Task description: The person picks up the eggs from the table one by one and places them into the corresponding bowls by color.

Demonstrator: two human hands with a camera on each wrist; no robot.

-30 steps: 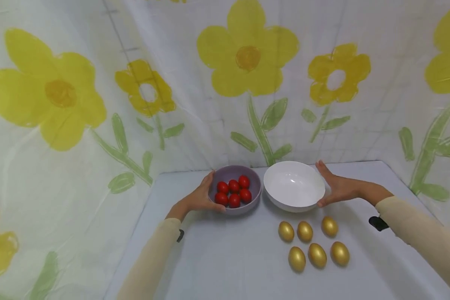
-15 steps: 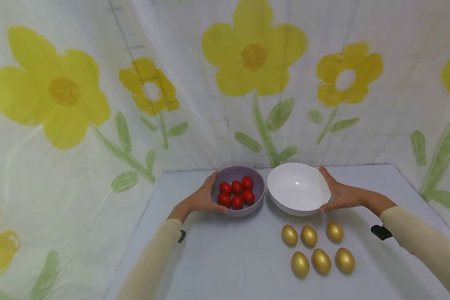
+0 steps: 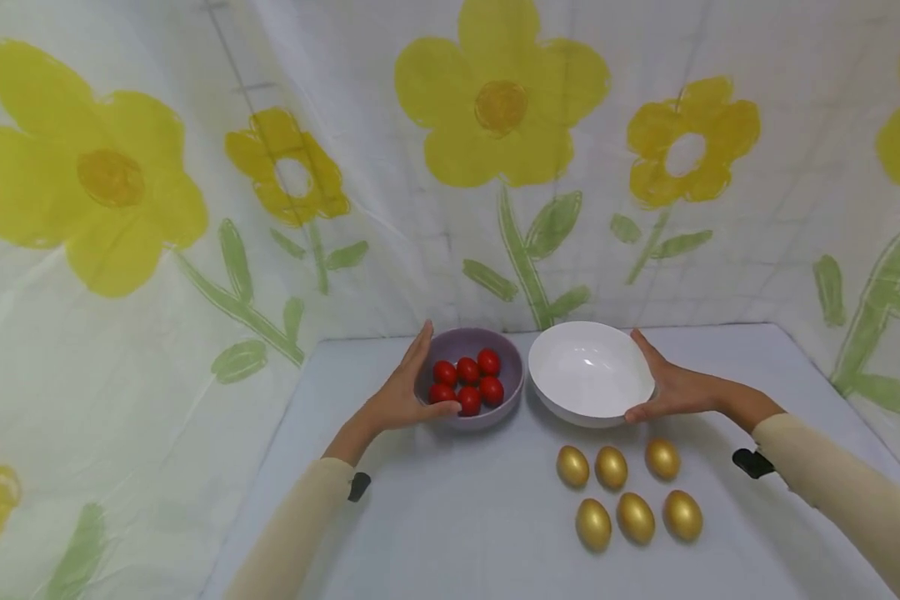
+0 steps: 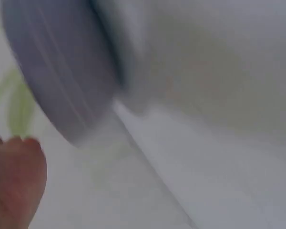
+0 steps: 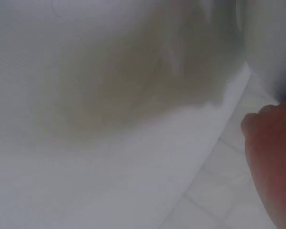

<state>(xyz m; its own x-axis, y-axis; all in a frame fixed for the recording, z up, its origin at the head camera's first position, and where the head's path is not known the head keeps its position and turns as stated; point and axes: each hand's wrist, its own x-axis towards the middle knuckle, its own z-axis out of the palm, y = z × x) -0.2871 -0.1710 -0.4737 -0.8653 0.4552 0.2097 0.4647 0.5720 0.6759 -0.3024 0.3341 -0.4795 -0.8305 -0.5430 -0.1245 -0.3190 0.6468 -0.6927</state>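
A purple bowl (image 3: 471,422) stands at the back of the table, holding several red eggs (image 3: 468,401). My left hand (image 3: 403,398) is at its left side, fingers straight and thumb reaching over the near rim. In the left wrist view a gap shows between part of that hand (image 4: 16,181) and the bowl (image 4: 62,71). Just right of it stands a white bowl (image 3: 588,375) with a bare inside. My right hand (image 3: 675,387) holds this bowl's right side, thumb near the front and fingers behind. Several gold eggs (image 3: 636,518) lie on the table in front of the white bowl.
The table (image 3: 435,525) has a pale cover. Behind it hangs a white curtain (image 3: 390,100) with yellow flowers, close to both bowls. The gold eggs form two loose rows near the right forearm.
My left hand's fingers have straightened and its thumb has come further over the purple bowl's rim. My right thumb has moved in against the white bowl. Bowls and eggs keep their places.
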